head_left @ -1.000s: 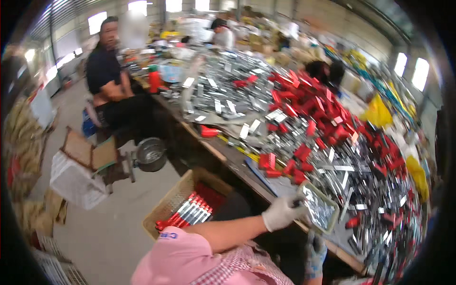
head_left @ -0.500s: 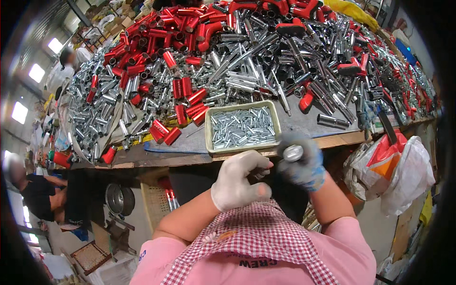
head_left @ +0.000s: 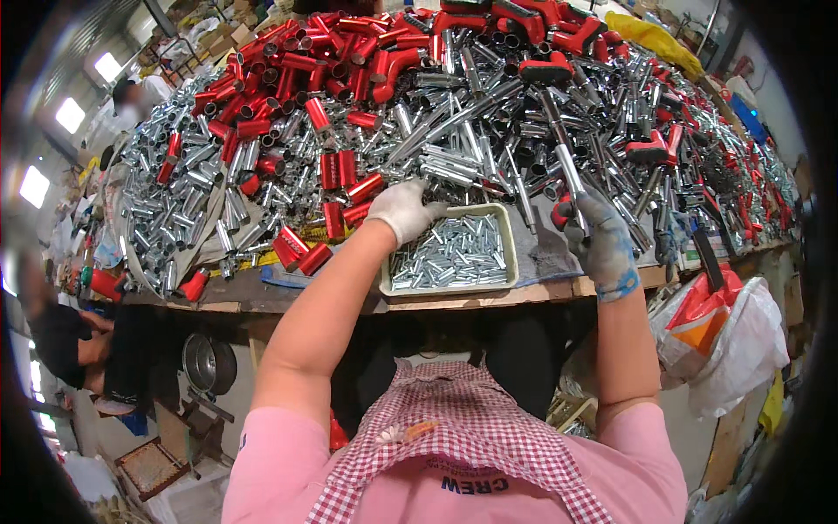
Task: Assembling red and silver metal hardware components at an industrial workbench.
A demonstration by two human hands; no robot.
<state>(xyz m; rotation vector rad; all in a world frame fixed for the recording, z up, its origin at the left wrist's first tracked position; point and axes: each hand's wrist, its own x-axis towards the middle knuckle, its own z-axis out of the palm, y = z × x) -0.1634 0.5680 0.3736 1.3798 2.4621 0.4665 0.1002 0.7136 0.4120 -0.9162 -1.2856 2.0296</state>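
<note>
My left hand (head_left: 403, 212), in a white glove, reaches over the far left corner of a cream tray (head_left: 403, 290). Its thumb stands apart from the fingers, beside small metal parts; I see nothing held in it. Short silver pins (head_left: 449, 253) fill the tray. In a grey and blue glove, my right hand (head_left: 606, 244) is closed round the near end of a chrome tube (head_left: 570, 170), which points away from me over the heap. Red handles (head_left: 548, 68) and many chrome tubes lie piled beyond.
Red sleeves (head_left: 284, 79) are heaped at the far left, with silver fittings (head_left: 179, 201) below them. The table's wooden front edge (head_left: 489, 299) runs before me. Plastic bags (head_left: 738, 336) hang at the right. Another person (head_left: 65, 345) sits at the left.
Both hands have moved from near my body out over the table. My left hand went forward to the tray's far left corner; my right hand went forward and right with the chrome tube.
</note>
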